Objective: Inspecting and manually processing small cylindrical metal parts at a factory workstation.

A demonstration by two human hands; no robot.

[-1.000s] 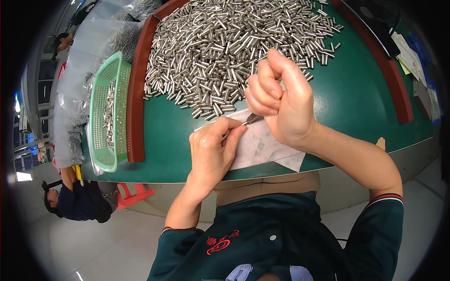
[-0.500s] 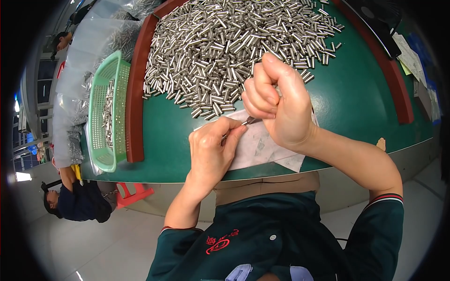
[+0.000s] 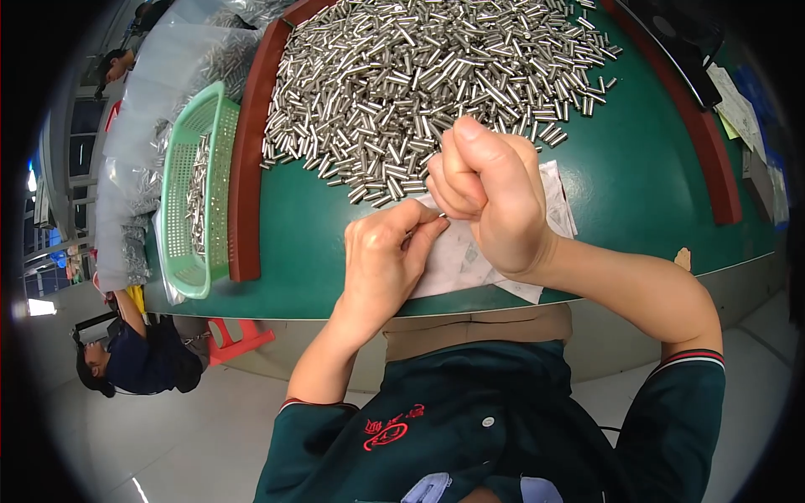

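Observation:
Between thumb and forefinger, my left hand (image 3: 377, 256) pinches a small metal pin (image 3: 442, 215), whose shiny end sticks out past the fingertips. Close beside it on the right, my right hand (image 3: 503, 197) is closed in a fist above a stained white cloth (image 3: 449, 272). What the fist grips is hidden behind its fingers. Both hands are just in front of a large heap of short metal pins (image 3: 402, 109) on the green tabletop (image 3: 637, 210).
Left of the heap stands a dark red rail (image 3: 247, 193), with a green basket (image 3: 180, 277) of pins beyond it. Clear bags of metal parts (image 3: 126, 201) line the far left. Another red rail (image 3: 708, 159) bounds the right. A person (image 3: 159, 352) sits at lower left.
My right fist has dropped slightly and shifted a little left, closer to the left fingertips. A dark tip seen below the fist is now hidden. The left hand keeps its pinch.

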